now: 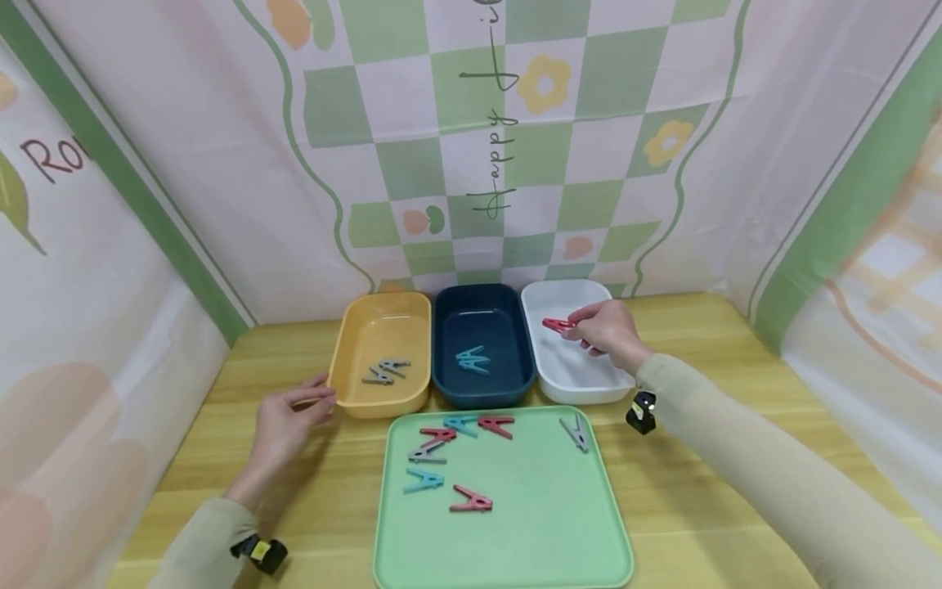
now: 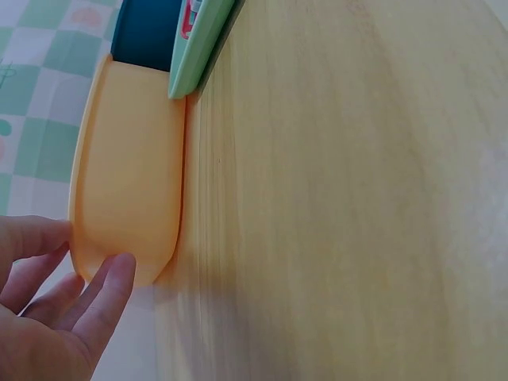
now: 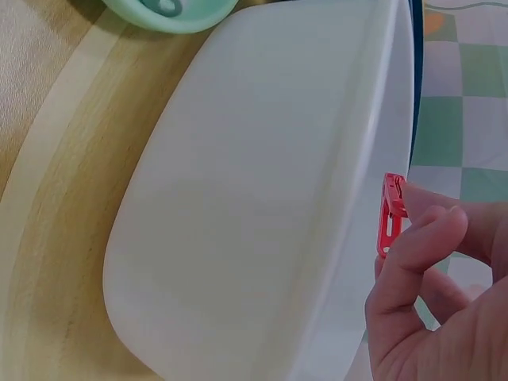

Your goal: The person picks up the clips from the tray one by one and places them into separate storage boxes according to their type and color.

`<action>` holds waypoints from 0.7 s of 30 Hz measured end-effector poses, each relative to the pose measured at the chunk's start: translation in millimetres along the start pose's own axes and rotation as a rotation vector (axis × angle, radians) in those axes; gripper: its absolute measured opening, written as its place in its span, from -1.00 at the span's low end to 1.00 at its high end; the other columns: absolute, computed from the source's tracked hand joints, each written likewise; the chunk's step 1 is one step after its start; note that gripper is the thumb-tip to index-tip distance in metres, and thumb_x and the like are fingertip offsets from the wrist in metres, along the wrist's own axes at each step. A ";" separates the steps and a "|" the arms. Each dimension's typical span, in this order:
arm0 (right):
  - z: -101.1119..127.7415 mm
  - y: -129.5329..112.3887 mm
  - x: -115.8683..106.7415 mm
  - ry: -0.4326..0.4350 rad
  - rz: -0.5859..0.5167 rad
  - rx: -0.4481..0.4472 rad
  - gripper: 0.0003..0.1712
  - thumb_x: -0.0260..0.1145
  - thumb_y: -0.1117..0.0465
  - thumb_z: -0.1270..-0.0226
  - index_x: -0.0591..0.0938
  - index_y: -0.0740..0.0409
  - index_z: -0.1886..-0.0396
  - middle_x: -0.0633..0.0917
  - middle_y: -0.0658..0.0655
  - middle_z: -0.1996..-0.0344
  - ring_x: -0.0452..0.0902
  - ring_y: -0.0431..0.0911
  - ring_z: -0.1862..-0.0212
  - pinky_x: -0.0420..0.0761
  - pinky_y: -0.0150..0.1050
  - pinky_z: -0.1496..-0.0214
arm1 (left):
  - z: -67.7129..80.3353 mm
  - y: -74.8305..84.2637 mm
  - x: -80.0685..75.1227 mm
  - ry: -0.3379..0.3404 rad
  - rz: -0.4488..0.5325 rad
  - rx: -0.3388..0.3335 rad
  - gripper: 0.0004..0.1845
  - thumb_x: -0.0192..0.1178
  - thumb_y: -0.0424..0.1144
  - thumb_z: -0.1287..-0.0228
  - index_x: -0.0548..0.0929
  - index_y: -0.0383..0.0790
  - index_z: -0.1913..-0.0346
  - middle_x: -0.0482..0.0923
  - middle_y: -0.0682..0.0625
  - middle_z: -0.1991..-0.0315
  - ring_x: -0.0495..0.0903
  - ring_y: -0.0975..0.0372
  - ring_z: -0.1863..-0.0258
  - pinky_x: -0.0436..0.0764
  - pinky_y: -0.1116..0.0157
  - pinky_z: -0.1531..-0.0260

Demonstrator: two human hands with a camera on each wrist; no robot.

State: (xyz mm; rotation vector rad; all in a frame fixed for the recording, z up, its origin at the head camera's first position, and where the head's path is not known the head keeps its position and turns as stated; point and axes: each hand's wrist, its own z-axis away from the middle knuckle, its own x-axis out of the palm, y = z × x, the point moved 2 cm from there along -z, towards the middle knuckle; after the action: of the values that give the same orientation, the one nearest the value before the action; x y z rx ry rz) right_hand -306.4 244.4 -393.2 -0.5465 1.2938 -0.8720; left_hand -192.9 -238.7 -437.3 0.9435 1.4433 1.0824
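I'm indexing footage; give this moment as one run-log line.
right hand: pinches red clip over white bin | left hand: at yellow bin | tray: red clips, teal clips, grey clips

Looking at a red clip [image 3: 388, 208] pinched in the fingertips of the right hand [image 3: 444, 290], over on the right, just past the near rim of a white bin [image 3: 230, 198]. Mostly plain bin wall through the middle, tbh. Wood-grain table [image 3: 79, 198] off to the left, rounded mint green tray corner [image 3: 202, 20] up top, plus a thin dark blue strip [image 3: 417, 55] and some green-and-white checked cloth [image 3: 440, 131] behind the bin.
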 end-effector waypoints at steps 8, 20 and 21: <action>-6.1 7.4 3.9 -0.017 0.058 0.004 -0.54 0.49 0.29 -0.31 0.71 0.34 -0.19 0.73 0.29 0.10 0.57 -0.12 0.45 0.63 -0.36 0.56 | -1.6 -2.4 -0.5 0.003 0.001 0.007 -0.75 0.38 -0.49 -0.38 0.72 -0.57 -0.04 0.53 -0.26 -0.37 0.79 0.22 0.11 0.85 0.28 0.12; 8.3 3.3 -1.1 -0.031 0.044 -0.042 -0.52 0.47 0.23 -0.39 0.68 0.33 -0.24 0.70 0.31 -0.06 0.63 0.07 0.23 0.65 -0.33 0.42 | -2.4 -3.9 0.0 0.005 0.004 0.019 -0.77 0.34 -0.50 -0.41 0.71 -0.63 -0.02 0.53 -0.31 -0.36 0.79 0.28 0.15 0.85 0.23 0.10; 10.6 2.0 -1.7 -0.031 0.044 -0.057 -0.52 0.47 0.21 -0.40 0.69 0.32 -0.24 0.70 0.31 -0.08 0.64 0.09 0.20 0.66 -0.31 0.41 | -2.4 -3.9 0.1 0.005 0.003 0.020 -0.77 0.34 -0.51 -0.41 0.71 -0.62 -0.02 0.53 -0.31 -0.36 0.79 0.27 0.15 0.85 0.23 0.10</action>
State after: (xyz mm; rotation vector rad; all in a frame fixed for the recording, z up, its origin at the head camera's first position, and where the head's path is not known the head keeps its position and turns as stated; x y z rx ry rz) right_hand -295.7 245.7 -391.4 -0.5720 1.3014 -0.7895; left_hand -195.3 -240.0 -440.9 0.9580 1.4600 1.0751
